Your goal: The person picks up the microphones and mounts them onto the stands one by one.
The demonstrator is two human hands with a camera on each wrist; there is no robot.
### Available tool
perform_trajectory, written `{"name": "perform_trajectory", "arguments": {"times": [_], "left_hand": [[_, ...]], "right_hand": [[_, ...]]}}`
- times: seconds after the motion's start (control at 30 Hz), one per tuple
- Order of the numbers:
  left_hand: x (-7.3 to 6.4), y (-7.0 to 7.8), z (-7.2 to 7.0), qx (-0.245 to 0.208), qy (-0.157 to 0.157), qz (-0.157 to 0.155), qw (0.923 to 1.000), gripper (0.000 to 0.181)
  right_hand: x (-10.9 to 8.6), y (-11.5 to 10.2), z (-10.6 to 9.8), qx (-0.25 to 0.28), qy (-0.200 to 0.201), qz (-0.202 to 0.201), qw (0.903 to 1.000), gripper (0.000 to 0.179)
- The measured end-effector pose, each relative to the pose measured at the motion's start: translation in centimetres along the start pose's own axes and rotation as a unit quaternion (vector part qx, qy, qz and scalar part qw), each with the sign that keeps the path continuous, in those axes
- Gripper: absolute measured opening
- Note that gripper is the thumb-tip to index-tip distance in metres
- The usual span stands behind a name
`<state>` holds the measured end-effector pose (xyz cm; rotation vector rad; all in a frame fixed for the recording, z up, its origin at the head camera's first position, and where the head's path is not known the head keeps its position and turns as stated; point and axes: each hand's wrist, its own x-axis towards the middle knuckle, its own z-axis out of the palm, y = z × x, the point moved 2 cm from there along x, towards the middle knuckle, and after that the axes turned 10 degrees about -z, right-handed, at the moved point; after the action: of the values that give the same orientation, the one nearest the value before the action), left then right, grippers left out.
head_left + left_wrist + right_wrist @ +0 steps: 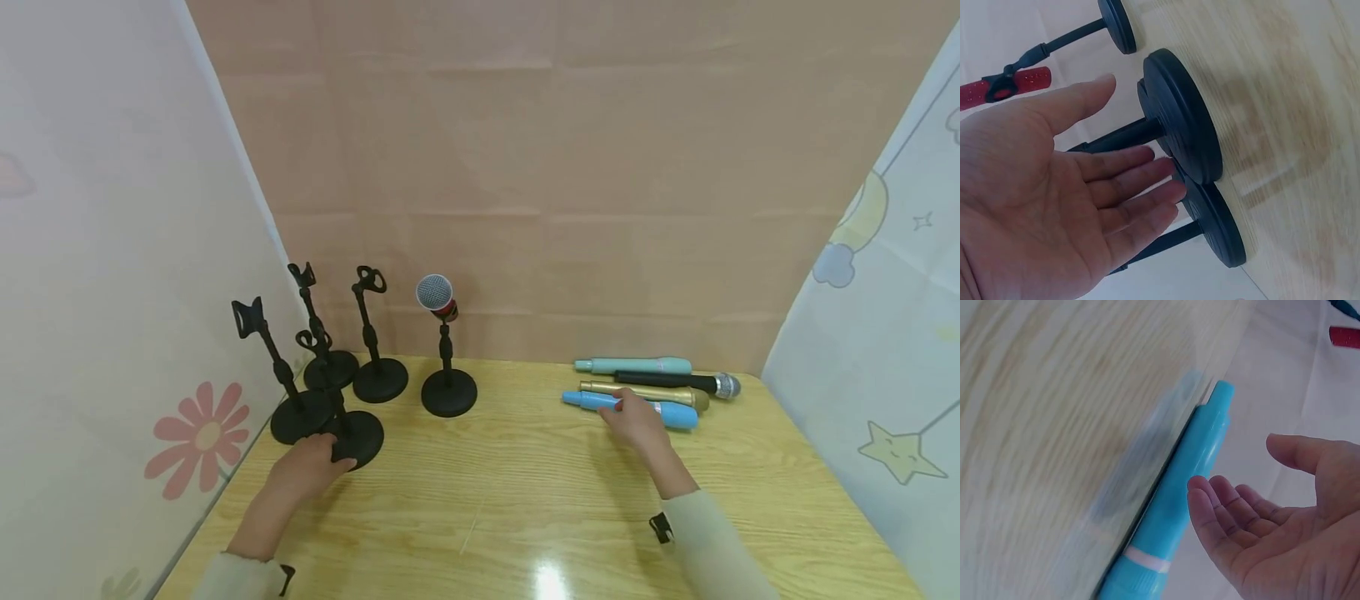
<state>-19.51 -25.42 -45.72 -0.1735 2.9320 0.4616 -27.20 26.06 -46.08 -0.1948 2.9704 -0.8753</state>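
On the left of the table, my left hand [303,471] is at the round base of the nearest black microphone stand [363,439]. Its thumb stands apart from the fairly straight fingers in the left wrist view, and the stand's base [1188,119] is just beyond the fingertips. A light blue microphone [678,416] lies sideways on the right, with my right hand [641,425] over its near side. In the right wrist view the relaxed fingers are beside the blue microphone [1175,494] without wrapping it; whether they touch it I cannot tell.
Three more black stands, at the left [296,418], back left [341,368] and middle [381,381], have bare clips. Another stand [448,394] bears a red microphone [435,292]. Gold [600,387], black [660,379] and mint [637,365] microphones lie behind the blue one.
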Motion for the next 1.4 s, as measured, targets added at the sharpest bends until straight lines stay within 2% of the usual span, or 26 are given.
{"name": "perform_trajectory", "arguments": {"times": [0.3,0.53,0.7,0.83,1.07,1.13,1.2,1.27,1.4], "left_hand": [[1.4,-0.8,0.8,0.007,-0.003,-0.023,0.9997,0.066],[2.1,-0.7,0.9,-0.002,-0.001,-0.022,0.9997,0.068],[2.3,-0.6,1.1,0.004,0.002,-0.020,0.9998,0.069],[2.4,-0.5,1.3,0.006,0.007,-0.015,0.9998,0.072],[2.4,0.0,1.3,0.015,0.006,-0.013,0.9998,0.070],[2.5,0.0,1.5,0.017,0.006,-0.012,0.9998,0.069],[2.6,-0.2,1.6,0.019,0.009,-0.011,0.9997,0.068],[2.6,-0.3,1.7,0.020,0.013,-0.010,0.9997,0.069],[2.7,-0.6,1.7,0.017,0.023,-0.009,0.9996,0.075]], "right_hand": [[-0.4,2.4,-0.9,0.021,-0.010,0.046,0.9987,0.066],[0.2,3.7,-1.2,-0.016,0.017,0.070,0.9973,0.057],[0.7,4.0,-0.9,-0.022,0.004,0.095,0.9952,0.072],[1.2,4.3,-0.7,0.003,-0.015,0.127,0.9918,0.081],[1.2,5.1,-0.7,0.077,-0.002,0.168,0.9828,0.075],[1.2,5.7,-0.6,0.119,0.003,0.178,0.9769,0.072],[1.4,6.3,-0.5,0.178,0.009,0.191,0.9651,0.068],[1.4,6.8,-0.4,0.246,0.018,0.209,0.9462,0.067],[1.1,7.4,-0.1,0.360,0.047,0.237,0.9011,0.061]]}}
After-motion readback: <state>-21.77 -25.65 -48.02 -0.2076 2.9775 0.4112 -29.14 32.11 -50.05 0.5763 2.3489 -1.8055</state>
